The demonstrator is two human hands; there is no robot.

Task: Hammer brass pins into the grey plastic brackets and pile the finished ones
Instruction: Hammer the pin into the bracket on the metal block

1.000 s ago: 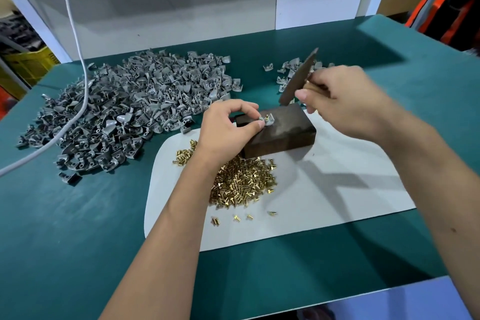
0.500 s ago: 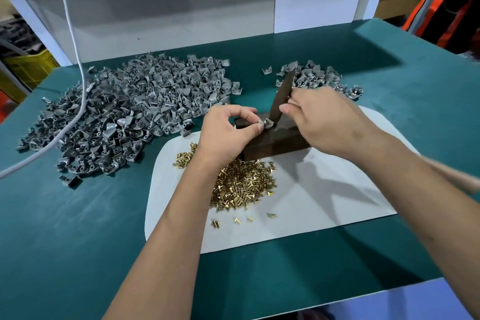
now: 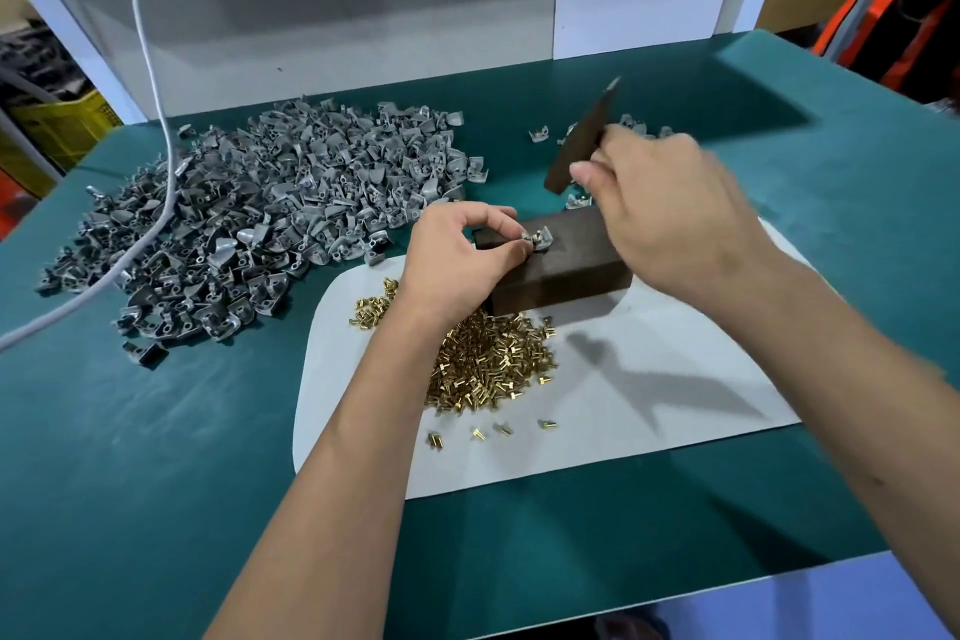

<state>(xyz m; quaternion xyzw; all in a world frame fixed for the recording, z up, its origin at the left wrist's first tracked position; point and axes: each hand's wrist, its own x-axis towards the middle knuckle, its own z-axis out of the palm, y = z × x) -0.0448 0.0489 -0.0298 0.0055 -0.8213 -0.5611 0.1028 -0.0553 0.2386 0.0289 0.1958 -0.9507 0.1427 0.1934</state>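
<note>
Left hand [image 3: 462,255] pinches grey bracket [image 3: 540,240] on dark block [image 3: 566,260] — right hand [image 3: 670,218] grips raised hammer [image 3: 579,140] (motion-blurred); brass pins [image 3: 488,364] alongside.

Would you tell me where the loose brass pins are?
Head view: the brass pins lie heaped on the white mat, just in front of the dark block.

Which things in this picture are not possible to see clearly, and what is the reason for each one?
All in the head view:
- Bracket on the dark block: too small to tell whether its pin is fully seated; the left hand pinches it.
- Right hand: motion-blurred, hiding the handle of the hammering tool.
- Small bracket pile: mostly hidden behind that hand and tool.
- White cable: both ends cut off by the frame edges.
</note>
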